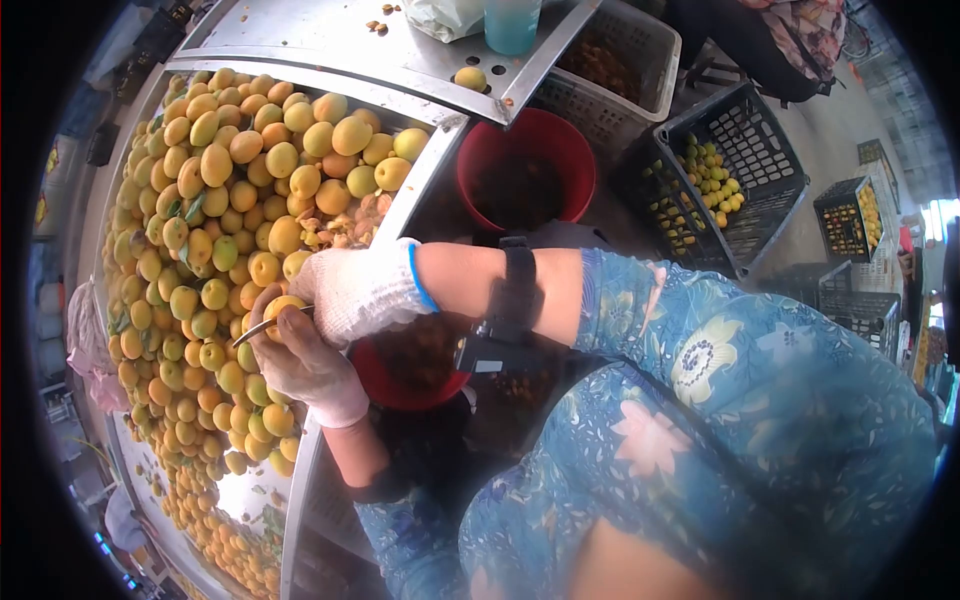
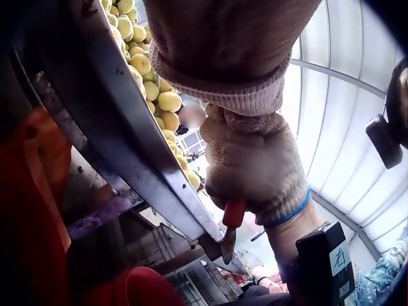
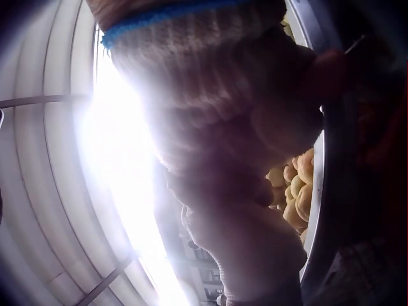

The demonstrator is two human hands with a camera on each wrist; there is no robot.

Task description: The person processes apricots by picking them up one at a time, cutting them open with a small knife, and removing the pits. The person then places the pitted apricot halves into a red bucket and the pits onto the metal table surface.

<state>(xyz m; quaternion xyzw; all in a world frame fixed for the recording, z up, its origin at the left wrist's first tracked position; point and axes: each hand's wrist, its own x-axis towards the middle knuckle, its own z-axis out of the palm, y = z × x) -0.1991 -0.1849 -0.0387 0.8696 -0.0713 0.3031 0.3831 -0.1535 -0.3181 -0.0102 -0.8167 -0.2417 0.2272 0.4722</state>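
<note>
My left hand (image 1: 312, 375), in a pale glove, holds an apricot (image 1: 284, 306) between thumb and fingers above the heaped apricots (image 1: 215, 250). A thin knife blade (image 1: 262, 329) lies across the held fruit. My right hand (image 1: 352, 290), in a white knit glove with a blue cuff edge, grips the knife, close against the left hand. In the left wrist view the knife's red handle (image 2: 235, 214) sticks out of the right fist (image 2: 255, 166). The right wrist view is dark, with both gloves close together and the fruit mostly hidden.
Beneath my forearms stand two red buckets (image 1: 580, 150) with dark contents. A metal edge (image 1: 425, 185) borders the fruit heap; split apricot pieces (image 1: 345, 228) lie near it. To the right are a grey crate (image 1: 662, 75) and a black crate (image 1: 770, 165) with green-yellow fruit.
</note>
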